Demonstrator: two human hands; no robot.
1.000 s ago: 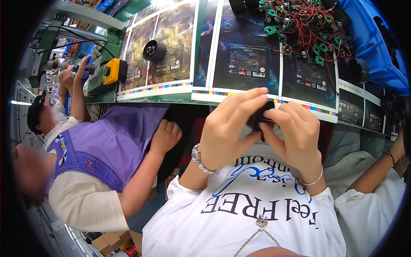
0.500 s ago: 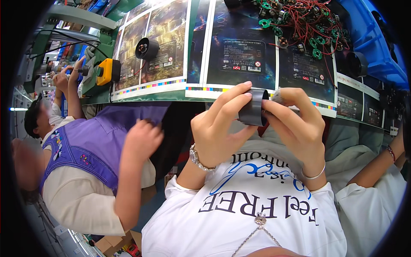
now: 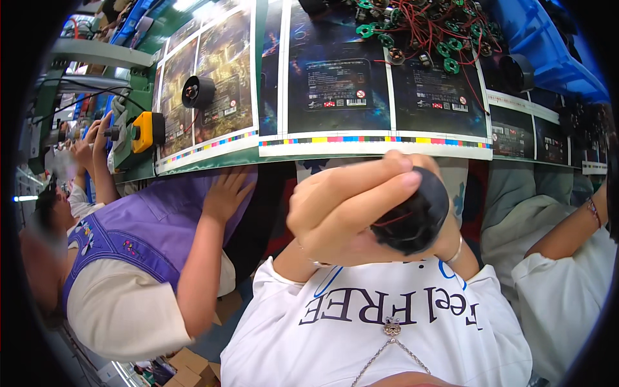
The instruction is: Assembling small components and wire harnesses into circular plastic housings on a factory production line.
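Note:
Above my lap, at the table's front edge, I hold a short black plastic cylinder (image 3: 431,203), its dark opening tilted toward me. A bit of red wire shows inside; the rest of the inside is too dark to make out. My left hand (image 3: 345,209) grips its left side, fingers over the upper rim. Behind the cylinder, my right hand (image 3: 446,242) is mostly hidden, pressed against its far right side. On the printed sheets lies a similar black cylinder (image 3: 205,91) with a red wire, out of reach of both hands.
Printed sheets (image 3: 338,122) cover the green table. Several green circuit boards with tangled red wires (image 3: 432,32) are heaped at the back, beside a blue bin (image 3: 541,45). A black cylinder (image 3: 516,72) stands near it. At left are a yellow switch box (image 3: 149,131) and a co-worker's hand (image 3: 225,193).
The cylinder has turned from side-on to opening toward me and come slightly lower and nearer. My right hand has gone behind it. The co-worker's hand at left has lowered onto their lap.

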